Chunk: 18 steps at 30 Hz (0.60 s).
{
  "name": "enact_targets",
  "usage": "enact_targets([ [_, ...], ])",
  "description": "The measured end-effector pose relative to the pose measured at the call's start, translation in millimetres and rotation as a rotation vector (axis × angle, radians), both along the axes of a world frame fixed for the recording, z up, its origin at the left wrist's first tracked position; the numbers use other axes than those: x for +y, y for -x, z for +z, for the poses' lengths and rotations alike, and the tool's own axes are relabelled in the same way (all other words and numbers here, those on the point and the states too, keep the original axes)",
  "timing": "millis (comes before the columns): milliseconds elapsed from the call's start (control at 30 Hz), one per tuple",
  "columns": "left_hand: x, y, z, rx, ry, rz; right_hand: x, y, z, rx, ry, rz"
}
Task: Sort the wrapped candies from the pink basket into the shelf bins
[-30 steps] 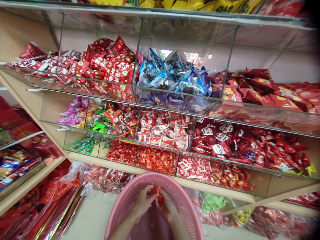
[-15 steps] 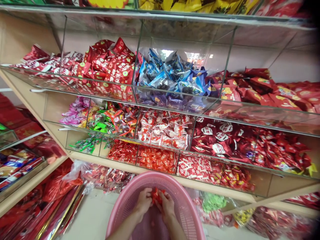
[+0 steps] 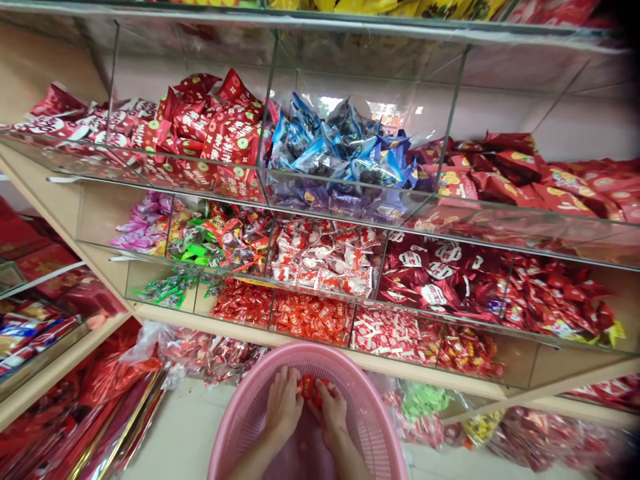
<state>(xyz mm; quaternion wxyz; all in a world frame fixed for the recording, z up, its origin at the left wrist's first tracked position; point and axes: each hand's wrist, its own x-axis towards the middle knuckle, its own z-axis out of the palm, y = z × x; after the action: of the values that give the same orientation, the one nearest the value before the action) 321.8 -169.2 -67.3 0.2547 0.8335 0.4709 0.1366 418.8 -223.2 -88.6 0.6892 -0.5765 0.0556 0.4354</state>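
Note:
Inside the mouth of a pink plastic basket [image 3: 373,393] with perforated walls, both my hands come together over some small red-wrapped candies [image 3: 309,388]. My left hand [image 3: 283,405] has its back turned up and its fingers curled against the left side of the candies. From the right, my right hand [image 3: 331,412] pinches the candies between thumb and fingers. How many pieces are held is hidden by the fingers. The basket's bottom lies in shadow between my forearms.
Just beyond the basket, a glass-fronted shelf holds orange-red candies [image 3: 313,319], red-and-white candies [image 3: 385,330] and blue packets [image 3: 340,143]. Bagged candies [image 3: 423,403] lie on the floor at right. A clear plastic bag [image 3: 150,343] and long shiny wrapped rolls [image 3: 120,427] are at left.
My left hand has turned more back-up and shifted slightly left, its fingers reaching farther forward. My right hand stays at the candies. The whole view has shifted a little.

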Motion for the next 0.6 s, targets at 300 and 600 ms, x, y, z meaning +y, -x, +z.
enact_targets([
  [300, -2, -4, 7.7, -0.052, 0.058, -0.058, -1, -10, 4.0, -0.073, -0.068, -0.026],
  [600, 2, 2, 5.4, -0.014, 0.114, -0.311, -2, 0, 6.7, -0.14, -0.1, 0.194],
])
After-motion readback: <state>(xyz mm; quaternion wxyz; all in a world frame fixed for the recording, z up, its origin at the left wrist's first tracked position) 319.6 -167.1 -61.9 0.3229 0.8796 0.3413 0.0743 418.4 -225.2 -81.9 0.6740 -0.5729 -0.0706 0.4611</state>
